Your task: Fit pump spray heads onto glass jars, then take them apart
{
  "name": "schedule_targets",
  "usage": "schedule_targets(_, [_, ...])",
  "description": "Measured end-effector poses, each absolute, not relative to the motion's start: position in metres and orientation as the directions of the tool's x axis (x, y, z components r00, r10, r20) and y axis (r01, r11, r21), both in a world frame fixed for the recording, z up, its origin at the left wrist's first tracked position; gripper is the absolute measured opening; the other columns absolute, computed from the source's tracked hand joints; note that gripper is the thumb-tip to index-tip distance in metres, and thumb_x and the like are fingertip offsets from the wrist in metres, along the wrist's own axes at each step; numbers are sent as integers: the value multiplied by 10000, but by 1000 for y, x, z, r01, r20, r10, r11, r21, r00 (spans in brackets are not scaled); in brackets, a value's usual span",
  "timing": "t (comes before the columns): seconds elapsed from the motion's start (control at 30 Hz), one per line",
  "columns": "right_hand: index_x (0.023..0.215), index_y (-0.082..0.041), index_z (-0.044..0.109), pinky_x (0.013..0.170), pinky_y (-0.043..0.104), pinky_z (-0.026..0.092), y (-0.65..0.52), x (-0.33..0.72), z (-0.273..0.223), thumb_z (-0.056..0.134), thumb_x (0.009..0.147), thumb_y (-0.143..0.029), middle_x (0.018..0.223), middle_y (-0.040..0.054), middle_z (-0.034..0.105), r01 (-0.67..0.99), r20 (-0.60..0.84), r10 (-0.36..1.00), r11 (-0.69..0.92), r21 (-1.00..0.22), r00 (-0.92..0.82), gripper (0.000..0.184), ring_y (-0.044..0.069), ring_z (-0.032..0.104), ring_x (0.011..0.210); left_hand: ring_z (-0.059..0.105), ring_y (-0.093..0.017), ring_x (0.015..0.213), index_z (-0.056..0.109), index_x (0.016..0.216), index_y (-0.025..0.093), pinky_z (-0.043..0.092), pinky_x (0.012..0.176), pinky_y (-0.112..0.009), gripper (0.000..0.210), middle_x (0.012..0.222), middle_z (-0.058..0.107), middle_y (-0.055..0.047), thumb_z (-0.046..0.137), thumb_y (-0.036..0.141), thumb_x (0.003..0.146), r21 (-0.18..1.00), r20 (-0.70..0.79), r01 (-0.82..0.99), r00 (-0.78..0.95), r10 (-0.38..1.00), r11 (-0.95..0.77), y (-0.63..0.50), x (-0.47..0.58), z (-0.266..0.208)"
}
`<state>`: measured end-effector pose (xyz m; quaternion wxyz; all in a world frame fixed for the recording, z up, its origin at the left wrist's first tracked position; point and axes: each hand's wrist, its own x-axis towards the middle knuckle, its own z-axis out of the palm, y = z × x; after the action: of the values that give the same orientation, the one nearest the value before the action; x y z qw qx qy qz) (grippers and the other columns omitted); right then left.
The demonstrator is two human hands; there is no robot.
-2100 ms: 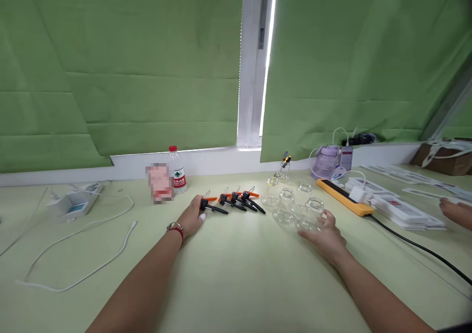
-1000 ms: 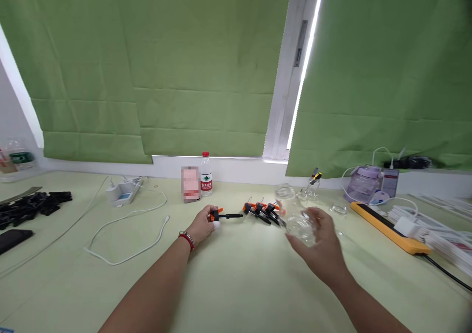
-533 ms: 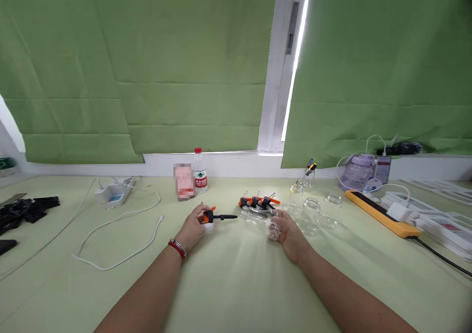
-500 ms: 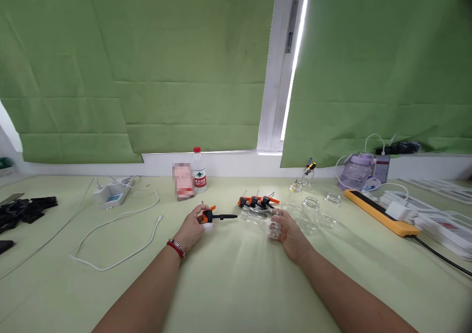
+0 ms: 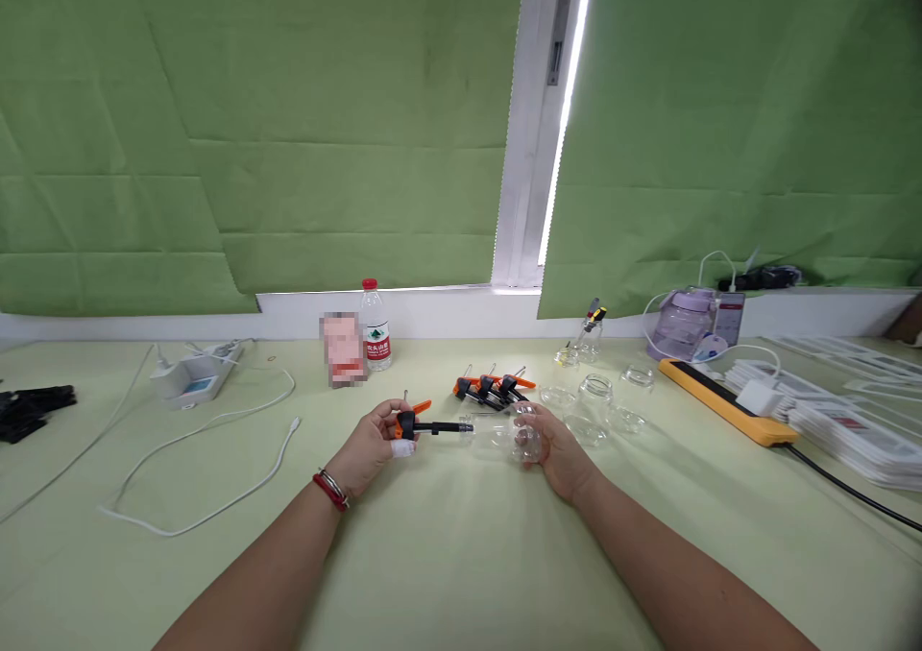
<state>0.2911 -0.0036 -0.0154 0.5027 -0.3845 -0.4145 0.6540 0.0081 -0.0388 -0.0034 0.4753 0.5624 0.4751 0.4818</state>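
My left hand [image 5: 378, 445], a white wrap on one finger, is closed round a black-and-orange spray head [image 5: 405, 424]. The black stem [image 5: 447, 427] of this spray head points right, its tip at the mouth of a clear plastic bottle [image 5: 494, 437]. Whether the tip is inside the neck or just touching it, I cannot tell. My right hand [image 5: 566, 449] grips the bottle by its base, and the bottle lies on its side with its neck to the left. Several similar black-and-orange spray heads [image 5: 494, 389] lie just behind the bottle.
Behind stand a red-capped water bottle [image 5: 376, 329] and a pixelated pink item [image 5: 344, 351]. Clear jars [image 5: 596, 389] and a purple jug [image 5: 681, 325] are at right, near an orange-yellow power strip [image 5: 727, 403]. A white cable [image 5: 216, 430] snakes over the table's left side.
The bottle's neck and the spray head's stem have come together, closing the gap between them. The bottle is now level and lined up with the stem. The view has shifted slightly.
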Motion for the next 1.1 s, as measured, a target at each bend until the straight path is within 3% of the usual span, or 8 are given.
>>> schedule_targets(0.57, [1024, -249, 541, 410, 191, 409, -22, 277, -19, 601, 730, -355, 873, 9, 496, -395, -63, 943, -197, -897, -327, 318, 131, 517, 673, 572, -119, 765, 490, 922, 208, 455, 657, -216, 459, 900, 589, -2, 739, 78, 559, 997, 73, -26, 160, 984, -70, -48, 41, -2])
schedule_targets(1.1, [1019, -250, 551, 417, 211, 431, -23, 276, -17, 604, 731, -345, 895, 16, 485, -372, -76, 935, -211, -904, -346, 308, 146, 511, 709, 550, -115, 777, 467, 922, 212, 448, 673, -229, 459, 913, 583, 4, 744, 84, 579, 999, 48, -8, 211, 976, -48, -53, 49, 3])
